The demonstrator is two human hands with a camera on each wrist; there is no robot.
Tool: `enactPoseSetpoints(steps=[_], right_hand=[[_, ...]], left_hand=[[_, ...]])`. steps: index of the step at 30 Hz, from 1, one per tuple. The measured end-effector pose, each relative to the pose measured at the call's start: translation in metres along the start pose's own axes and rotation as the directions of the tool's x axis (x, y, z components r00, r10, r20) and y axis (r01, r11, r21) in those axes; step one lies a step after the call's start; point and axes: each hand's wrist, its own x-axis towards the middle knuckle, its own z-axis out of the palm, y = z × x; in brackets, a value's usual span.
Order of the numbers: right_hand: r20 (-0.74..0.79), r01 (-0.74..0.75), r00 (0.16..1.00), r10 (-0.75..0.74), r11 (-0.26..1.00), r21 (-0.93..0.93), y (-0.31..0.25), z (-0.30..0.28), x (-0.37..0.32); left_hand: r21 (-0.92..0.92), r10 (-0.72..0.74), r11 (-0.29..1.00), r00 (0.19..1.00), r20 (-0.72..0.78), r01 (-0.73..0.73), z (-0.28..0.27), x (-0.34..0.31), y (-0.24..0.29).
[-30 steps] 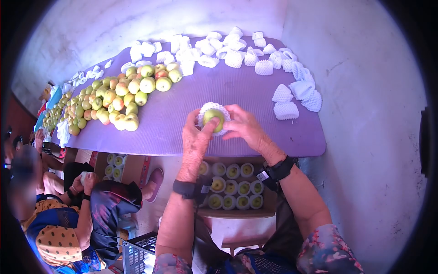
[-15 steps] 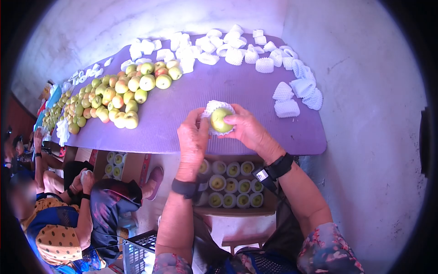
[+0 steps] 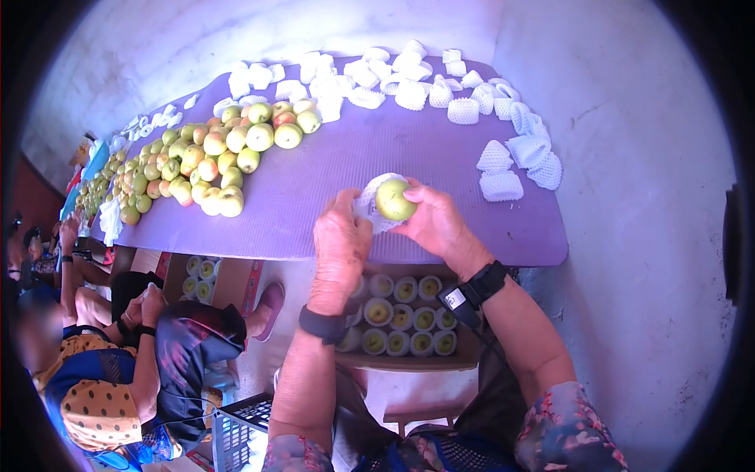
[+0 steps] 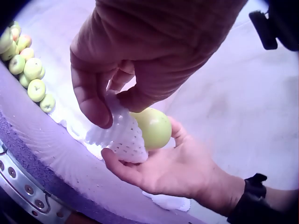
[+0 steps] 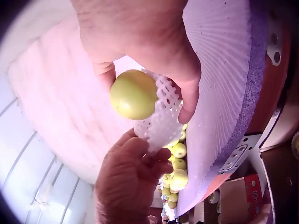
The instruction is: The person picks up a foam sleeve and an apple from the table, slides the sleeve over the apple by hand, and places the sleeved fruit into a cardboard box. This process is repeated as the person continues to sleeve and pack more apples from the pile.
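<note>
A yellow-green apple [image 3: 395, 199] is held by my right hand [image 3: 440, 224] above the near edge of the purple-covered table. A white foam net sleeve [image 4: 124, 137] sits against the apple on its left side, and much of the apple sticks out of it. My left hand [image 3: 342, 244] pinches the far end of the sleeve between thumb and fingers, plain in the left wrist view. In the right wrist view, the fingers of my right hand reach around both apple [image 5: 134, 94] and sleeve [image 5: 161, 116].
Loose apples [image 3: 212, 153] are heaped on the table's left side. White foam sleeves [image 3: 409, 94] lie along the back and right edges. Below the table stands a cardboard box [image 3: 409, 363] of sleeved apples. Another person [image 3: 102, 377] sits at the left, near a dark plastic crate [image 3: 232, 433].
The apple has shifted right and turned in my hands, and more of it shows outside the sleeve. My left thumb has left the apple's face; that hand now pinches the sleeve.
</note>
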Motion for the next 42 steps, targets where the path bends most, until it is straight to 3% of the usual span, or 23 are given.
enactPoseSetpoints(steps=[8, 14, 17, 20, 23, 26, 29, 35, 38, 42], right_hand=[[-0.103, 0.075, 0.989, -0.105, 0.962, -0.263, 0.008, 0.005, 0.002], [-0.148, 0.079, 0.978, -0.146, 0.919, -0.386, 0.008, 0.015, 0.001], [-0.055, 0.07, 0.99, -0.128, 0.797, -0.6, 0.005, 0.012, 0.002], [0.013, 0.103, 0.991, -0.13, 0.715, -0.692, 0.007, 0.008, 0.005], [0.057, 0.095, 0.995, -0.077, 0.718, -0.689, -0.002, 0.013, 0.001], [0.117, 0.094, 0.992, -0.037, 0.841, -0.533, -0.009, 0.012, -0.002], [0.079, 0.056, 0.996, -0.029, 0.935, -0.351, -0.016, 0.009, -0.001], [0.026, 0.111, 0.992, -0.121, 0.786, -0.608, -0.013, 0.009, -0.001], [0.053, 0.125, 0.992, -0.118, 0.756, -0.642, -0.015, 0.009, -0.002], [0.009, 0.096, 0.994, -0.109, 0.829, -0.552, -0.013, 0.011, -0.004]], left_hand=[[-0.378, -0.276, 0.863, 0.939, 0.204, 0.336, 0.0, 0.004, -0.016], [-0.393, -0.253, 0.855, 0.934, 0.254, 0.339, -0.005, 0.005, -0.019], [-0.472, -0.279, 0.761, 0.881, 0.382, 0.446, -0.019, 0.005, -0.006], [-0.533, -0.174, 0.729, 0.869, 0.464, 0.431, -0.018, 0.004, -0.012], [-0.549, -0.183, 0.664, 0.823, 0.538, 0.507, -0.022, 0.007, -0.01], [-0.6, -0.186, 0.623, 0.841, 0.509, 0.501, -0.025, 0.007, -0.007], [-0.705, -0.226, 0.535, 0.883, 0.411, 0.466, -0.022, 0.008, -0.005], [-0.714, -0.264, 0.546, 0.899, 0.35, 0.438, -0.018, 0.006, 0.001], [-0.664, -0.258, 0.602, 0.895, 0.363, 0.443, -0.019, 0.007, 0.001], [-0.723, -0.242, 0.555, 0.911, 0.333, 0.412, -0.017, 0.007, -0.001]])
